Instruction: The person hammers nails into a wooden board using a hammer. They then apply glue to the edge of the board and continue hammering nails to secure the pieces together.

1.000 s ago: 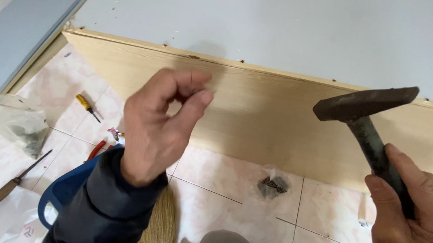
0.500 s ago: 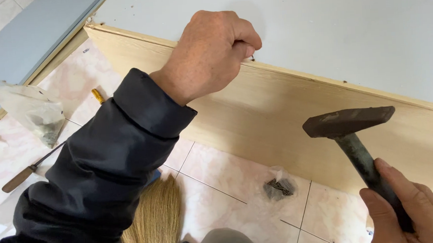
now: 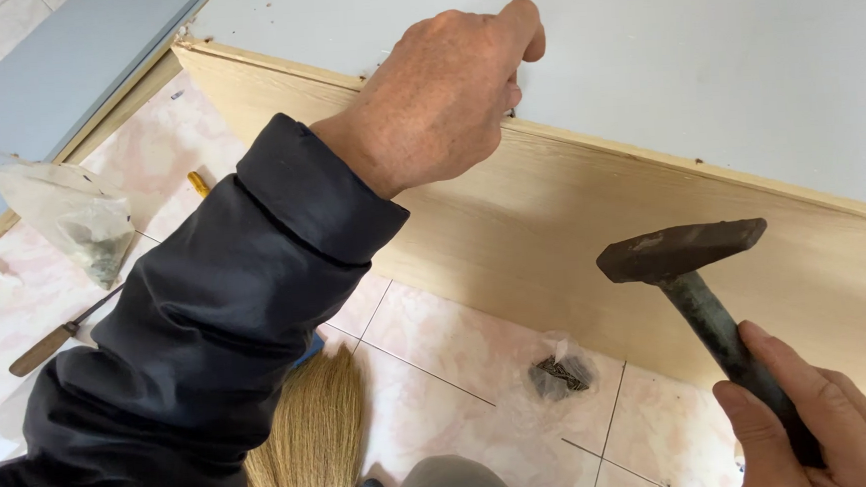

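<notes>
- The hammer (image 3: 689, 258) hangs in the air at the right, in front of the pale wood board (image 3: 572, 215); its handle runs from near right up to far left, and the dark head lies about level, left to right.
- The right hand (image 3: 820, 430) wraps its fingers tight round the handle's lower end.
- Open room lies between the hammer head and the board's top edge.
- The left hand (image 3: 444, 92) sits at that edge against the grey panel (image 3: 692, 47), fingertips pressed together; what they pinch is hidden.
- Below, on the tiled floor (image 3: 439, 343), lie a small bag of nails (image 3: 559, 374) and a straw broom (image 3: 310, 437).

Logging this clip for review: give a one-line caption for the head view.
Left hand pinched at the top edge of a wooden board, right hand holding a hammer raised beside it.
</notes>
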